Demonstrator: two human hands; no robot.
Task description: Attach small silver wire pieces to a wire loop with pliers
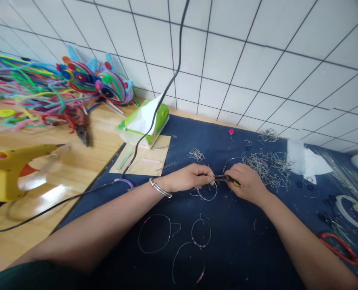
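My left hand (188, 177), with a silver bangle (160, 188) on the wrist, is closed in a pinch on a thin wire ring (207, 192) over the dark blue cloth (227, 249). My right hand (248, 183) is closed around small pliers (225, 178) with a yellow handle, whose tip meets the wire right beside my left fingers. Several finished wire hoops with pink beads (200, 233) lie on the cloth nearer to me.
A heap of loose wire pieces (266, 163) lies behind my right hand. A yellow glue gun (11, 167) and its black cable (155, 112) are at left, with a tissue pack (144, 123), pipe cleaners (36, 92) and red-handled scissors (338, 246) at right.
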